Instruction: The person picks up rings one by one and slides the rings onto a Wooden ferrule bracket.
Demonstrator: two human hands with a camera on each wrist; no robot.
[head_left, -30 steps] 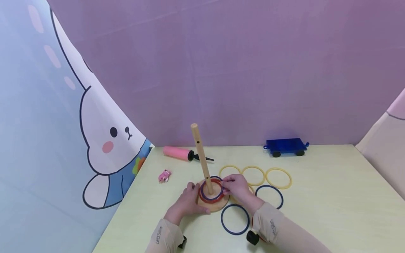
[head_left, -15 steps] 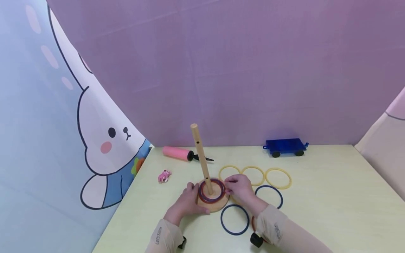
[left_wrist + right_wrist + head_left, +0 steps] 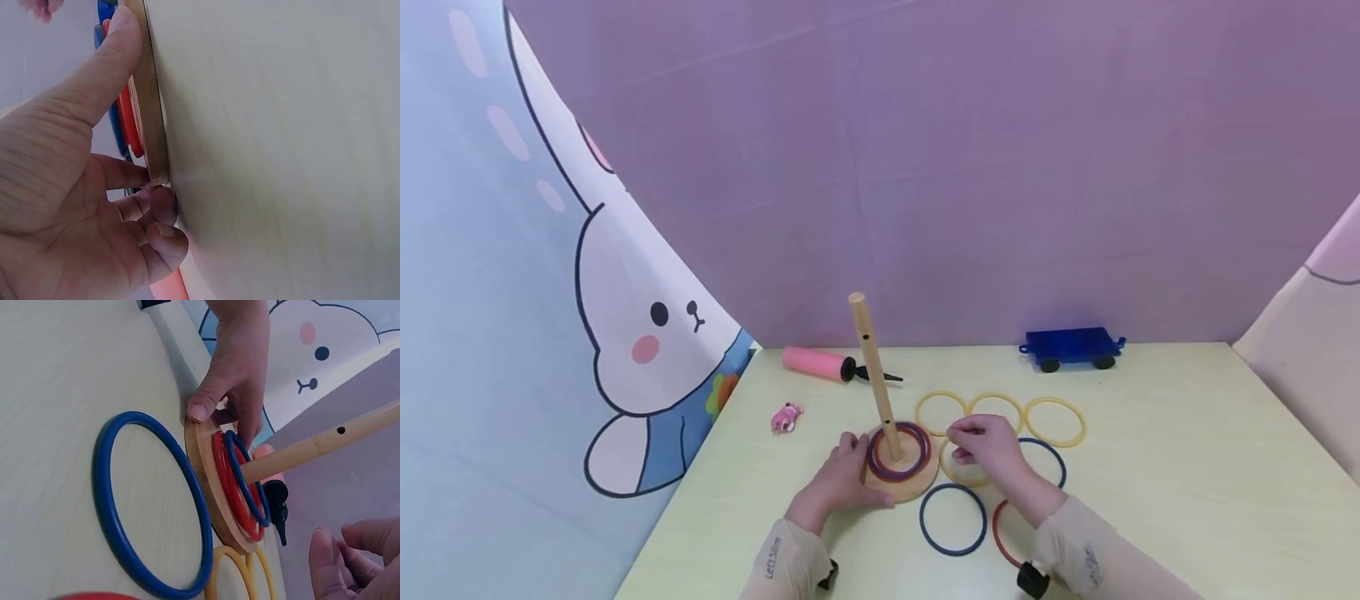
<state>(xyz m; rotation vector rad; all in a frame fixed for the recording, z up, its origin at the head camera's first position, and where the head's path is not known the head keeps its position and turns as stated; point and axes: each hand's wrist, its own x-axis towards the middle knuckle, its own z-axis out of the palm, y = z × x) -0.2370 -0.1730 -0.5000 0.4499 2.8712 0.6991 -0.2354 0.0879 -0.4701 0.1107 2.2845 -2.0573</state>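
Observation:
My left hand (image 3: 841, 479) grips the edge of the round wooden base (image 3: 917, 489), thumb at the near side, fingers at the left. From that base rises a wooden peg (image 3: 871, 358), leaning slightly left in the head view. Around the peg's foot lie red rings (image 3: 224, 469) with a dark blue ring (image 3: 235, 465) on top. To the right of the peg my right hand (image 3: 988, 442) hovers above a yellow ring (image 3: 944, 467), fingers loosely bent. The right wrist view shows nothing held between its thumb and fingertips.
Three yellow rings (image 3: 1083, 429) lie in a row behind my right hand. Blue rings (image 3: 922, 521) and a red ring (image 3: 996, 533) lie nearer. Farther back are a pink hand pump (image 3: 812, 362), a small pink toy (image 3: 786, 418) and a blue wheeled wagon (image 3: 1071, 344).
My right hand has let go of the blue ring and moved right, away from the peg. The blue ring has settled over the red ones. My left hand stays on the base.

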